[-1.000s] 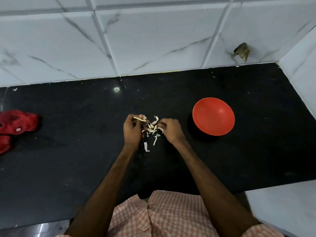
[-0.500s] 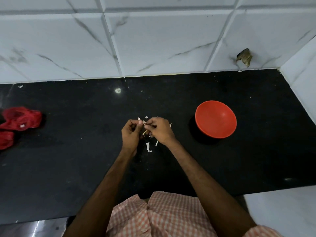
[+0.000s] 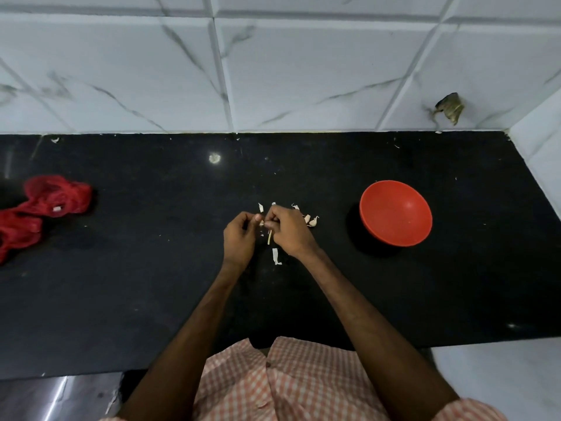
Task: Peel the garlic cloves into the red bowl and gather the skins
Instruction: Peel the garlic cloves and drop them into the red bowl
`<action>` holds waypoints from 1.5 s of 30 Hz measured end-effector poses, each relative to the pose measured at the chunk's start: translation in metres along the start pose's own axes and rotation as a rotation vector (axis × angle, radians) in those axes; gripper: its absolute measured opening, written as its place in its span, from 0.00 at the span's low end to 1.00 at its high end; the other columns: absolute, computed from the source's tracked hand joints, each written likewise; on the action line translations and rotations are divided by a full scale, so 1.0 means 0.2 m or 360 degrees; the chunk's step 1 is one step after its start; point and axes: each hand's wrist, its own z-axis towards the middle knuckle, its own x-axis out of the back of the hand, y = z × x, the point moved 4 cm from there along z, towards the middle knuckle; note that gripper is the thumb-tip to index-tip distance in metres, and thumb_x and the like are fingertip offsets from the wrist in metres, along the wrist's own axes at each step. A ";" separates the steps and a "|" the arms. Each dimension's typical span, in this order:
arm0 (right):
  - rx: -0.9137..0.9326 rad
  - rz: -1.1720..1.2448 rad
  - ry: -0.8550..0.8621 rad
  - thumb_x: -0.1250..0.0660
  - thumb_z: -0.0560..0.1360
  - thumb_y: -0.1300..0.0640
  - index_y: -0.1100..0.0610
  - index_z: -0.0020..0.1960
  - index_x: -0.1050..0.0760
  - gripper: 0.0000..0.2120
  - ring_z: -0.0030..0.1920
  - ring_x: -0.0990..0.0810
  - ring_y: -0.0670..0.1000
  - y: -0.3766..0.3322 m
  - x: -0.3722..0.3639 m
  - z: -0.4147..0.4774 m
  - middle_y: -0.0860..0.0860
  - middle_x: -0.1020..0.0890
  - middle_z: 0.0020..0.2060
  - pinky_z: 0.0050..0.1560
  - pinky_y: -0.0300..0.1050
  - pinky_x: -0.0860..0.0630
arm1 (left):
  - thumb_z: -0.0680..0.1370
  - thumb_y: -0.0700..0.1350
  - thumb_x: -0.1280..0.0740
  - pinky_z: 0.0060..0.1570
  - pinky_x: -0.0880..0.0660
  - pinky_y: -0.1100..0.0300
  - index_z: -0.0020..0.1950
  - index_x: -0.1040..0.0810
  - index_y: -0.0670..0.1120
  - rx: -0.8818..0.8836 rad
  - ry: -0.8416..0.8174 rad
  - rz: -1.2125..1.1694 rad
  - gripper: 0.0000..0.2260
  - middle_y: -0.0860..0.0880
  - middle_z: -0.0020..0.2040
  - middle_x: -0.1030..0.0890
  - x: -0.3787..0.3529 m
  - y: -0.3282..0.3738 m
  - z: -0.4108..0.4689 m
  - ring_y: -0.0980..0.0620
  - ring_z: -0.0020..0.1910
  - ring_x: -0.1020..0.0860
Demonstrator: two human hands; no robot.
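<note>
While left hand (image 3: 238, 240) and right hand (image 3: 288, 230) pinch garlic (image 3: 268, 236), skins (image 3: 275, 256) lie beside — bowl (image 3: 394, 212) apart.

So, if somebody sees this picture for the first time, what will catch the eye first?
The red bowl, bright against the black counter, right of centre. Next, the left hand and right hand meeting mid-counter, both pinching a garlic piece, with pale skins scattered around them. A crumpled red net bag lies at the far left edge.

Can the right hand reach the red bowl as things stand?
Probably yes: the red bowl sits to the right of the right hand, only loose garlic bits and counter between, though that hand pinches a garlic piece.
</note>
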 end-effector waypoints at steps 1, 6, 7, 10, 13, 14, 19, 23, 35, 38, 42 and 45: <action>0.0042 -0.0048 -0.0013 0.30 0.76 0.66 0.61 0.44 0.22 0.03 0.39 0.23 0.49 -0.01 0.00 0.00 0.51 0.19 0.37 0.41 0.49 0.25 | 0.82 0.42 0.35 0.33 0.32 0.70 0.43 0.22 0.44 0.0008 -0.0036 0.0011 0.08 0.52 0.35 0.22 0.01 0.00 0.01 0.63 0.31 0.28; 0.0128 -0.0216 -0.0045 0.32 0.77 0.65 0.59 0.45 0.23 0.03 0.42 0.24 0.50 -0.03 0.00 0.01 0.49 0.21 0.38 0.42 0.51 0.25 | 0.83 0.45 0.37 0.29 0.30 0.64 0.42 0.25 0.46 0.0173 -0.0219 -0.0025 0.10 0.52 0.32 0.25 0.02 0.01 0.02 0.59 0.28 0.29; 0.0112 -0.0211 -0.0036 0.32 0.77 0.64 0.59 0.45 0.23 0.03 0.42 0.22 0.51 -0.03 0.00 0.01 0.50 0.19 0.39 0.42 0.52 0.25 | 0.83 0.45 0.37 0.27 0.31 0.61 0.42 0.25 0.46 0.0231 -0.0250 -0.0102 0.11 0.51 0.30 0.26 0.03 0.00 0.03 0.58 0.26 0.30; 0.0052 -0.0197 -0.0008 0.30 0.77 0.61 0.56 0.46 0.22 0.02 0.44 0.18 0.53 -0.01 -0.01 0.01 0.51 0.16 0.41 0.43 0.53 0.23 | 0.84 0.47 0.38 0.25 0.32 0.59 0.45 0.23 0.43 0.0276 -0.0356 -0.0260 0.12 0.47 0.31 0.23 0.06 -0.02 0.04 0.55 0.26 0.29; 0.0008 -0.0134 -0.0003 0.30 0.77 0.60 0.55 0.46 0.21 0.02 0.42 0.18 0.50 0.00 -0.02 0.01 0.49 0.16 0.40 0.44 0.53 0.22 | 0.82 0.42 0.36 0.26 0.30 0.62 0.55 0.21 0.41 0.0215 -0.0470 -0.0283 0.06 0.46 0.38 0.21 0.09 -0.02 0.00 0.56 0.29 0.27; 0.0001 -0.0089 -0.0003 0.30 0.77 0.60 0.55 0.46 0.20 0.02 0.42 0.18 0.49 0.00 -0.03 0.01 0.49 0.16 0.40 0.44 0.51 0.21 | 0.82 0.41 0.35 0.26 0.30 0.63 0.56 0.21 0.41 0.0195 -0.0464 -0.0267 0.06 0.48 0.38 0.21 0.10 -0.02 -0.01 0.58 0.29 0.27; 0.0029 0.0038 0.0007 0.29 0.77 0.62 0.58 0.46 0.20 0.01 0.40 0.20 0.45 -0.03 -0.07 -0.01 0.49 0.17 0.40 0.43 0.42 0.24 | 0.82 0.41 0.35 0.38 0.27 0.69 0.53 0.21 0.45 -0.0102 -0.0369 -0.0002 0.03 0.52 0.42 0.19 0.16 -0.03 -0.02 0.62 0.37 0.22; 0.0103 0.0002 0.0025 0.30 0.76 0.65 0.60 0.45 0.21 0.02 0.42 0.21 0.47 -0.05 -0.09 -0.02 0.51 0.17 0.41 0.45 0.44 0.24 | 0.84 0.46 0.40 0.41 0.27 0.60 0.51 0.25 0.48 -0.0319 -0.0457 0.0443 0.06 0.53 0.43 0.22 0.18 -0.02 -0.04 0.57 0.40 0.24; 0.0712 -0.0777 0.0126 0.28 0.71 0.68 0.59 0.46 0.26 0.09 0.45 0.22 0.53 -0.17 -0.19 -0.04 0.52 0.20 0.42 0.39 0.45 0.21 | 0.83 0.52 0.39 0.24 0.41 0.63 0.39 0.28 0.48 0.0730 -0.0493 -0.0530 0.15 0.52 0.30 0.33 0.19 -0.11 -0.08 0.57 0.27 0.37; 0.0652 -0.0882 0.0108 0.28 0.75 0.61 0.57 0.48 0.25 0.06 0.47 0.22 0.52 -0.16 -0.23 -0.02 0.51 0.19 0.43 0.39 0.48 0.20 | 0.84 0.51 0.40 0.33 0.30 0.60 0.44 0.24 0.44 0.0508 -0.0444 -0.0100 0.14 0.50 0.34 0.26 0.23 -0.14 -0.05 0.55 0.32 0.29; 0.0109 -0.0450 -0.0031 0.32 0.78 0.62 0.54 0.57 0.27 0.09 0.55 0.24 0.51 -0.09 -0.30 -0.01 0.50 0.18 0.50 0.49 0.51 0.23 | 0.83 0.50 0.38 0.46 0.23 0.51 0.48 0.23 0.45 0.0340 -0.0456 0.0631 0.11 0.49 0.41 0.21 0.26 -0.24 -0.04 0.48 0.43 0.21; -0.0045 -0.0394 -0.0147 0.31 0.77 0.63 0.55 0.57 0.23 0.10 0.56 0.23 0.52 -0.06 -0.37 -0.04 0.51 0.18 0.50 0.52 0.48 0.25 | 0.82 0.53 0.38 0.49 0.21 0.49 0.52 0.23 0.48 0.0276 -0.0527 0.1115 0.10 0.48 0.46 0.20 0.25 -0.29 -0.07 0.47 0.45 0.20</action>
